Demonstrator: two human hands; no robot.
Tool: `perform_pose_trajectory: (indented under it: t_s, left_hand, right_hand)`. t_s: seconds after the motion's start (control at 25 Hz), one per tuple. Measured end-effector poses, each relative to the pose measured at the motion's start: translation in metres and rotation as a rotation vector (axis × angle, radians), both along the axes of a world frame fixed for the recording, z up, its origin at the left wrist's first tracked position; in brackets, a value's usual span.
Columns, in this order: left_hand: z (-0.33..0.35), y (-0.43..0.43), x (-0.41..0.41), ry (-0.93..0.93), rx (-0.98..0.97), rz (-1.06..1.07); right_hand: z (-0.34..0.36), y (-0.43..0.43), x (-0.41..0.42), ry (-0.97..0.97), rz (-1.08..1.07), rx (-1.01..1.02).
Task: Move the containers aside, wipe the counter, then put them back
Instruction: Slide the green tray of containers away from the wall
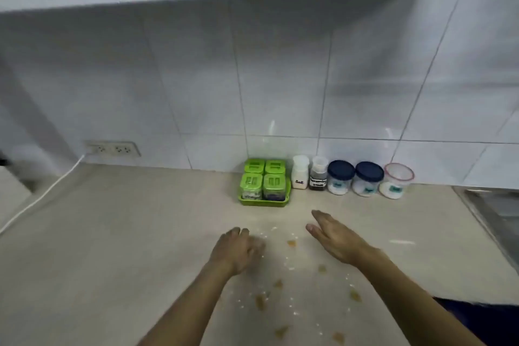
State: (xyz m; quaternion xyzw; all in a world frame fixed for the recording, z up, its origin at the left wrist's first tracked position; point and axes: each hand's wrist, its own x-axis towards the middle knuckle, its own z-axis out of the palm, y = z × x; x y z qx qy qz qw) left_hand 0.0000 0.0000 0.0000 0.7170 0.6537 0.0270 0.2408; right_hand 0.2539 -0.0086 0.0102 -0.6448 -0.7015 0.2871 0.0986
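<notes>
The scene is evenly and softly lit; faint glare is seen on the wall tiles point(280, 70), lines are bent by wide-angle distortion, and everything is slightly blurred.

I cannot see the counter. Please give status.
Left hand and right hand empty, over spills. Containers not yet moved, at wall. No cloth seen.

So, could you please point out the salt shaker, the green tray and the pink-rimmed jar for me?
salt shaker point(299, 174), head view, on its white body just above the label.
green tray point(264, 202), head view, on its front wall.
pink-rimmed jar point(396, 181), head view, on its clear side wall.
</notes>
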Motion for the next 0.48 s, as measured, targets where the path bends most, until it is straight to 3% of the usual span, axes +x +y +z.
perform_pose_trajectory:
  t_s: [0.04, 0.12, 0.28, 0.36, 0.48]
  left_hand:
    - [-0.010, 0.009, -0.007, -0.062, -0.043, 0.016]
    - [-0.038, 0.031, -0.021, -0.378, -0.065, 0.178]
    - [-0.072, 0.101, -0.036, -0.983, -0.114, 0.631]
    - [-0.085, 0.138, -0.038, -1.101, -0.168, 0.694]
    - [-0.093, 0.184, -0.032, -1.159, -0.226, 0.663]
  right_hand:
    - [-0.013, 0.010, -0.010, 0.036, -0.008, -0.036]
    - [-0.036, 0.029, -0.022, 0.108, -0.045, -0.039]
    - [-0.069, 0.093, -0.054, 0.294, -0.289, 0.258]
    - [-0.083, 0.126, -0.066, 0.381, -0.428, 0.298]
    - [-0.101, 0.160, -0.072, 0.547, -0.589, 0.132]
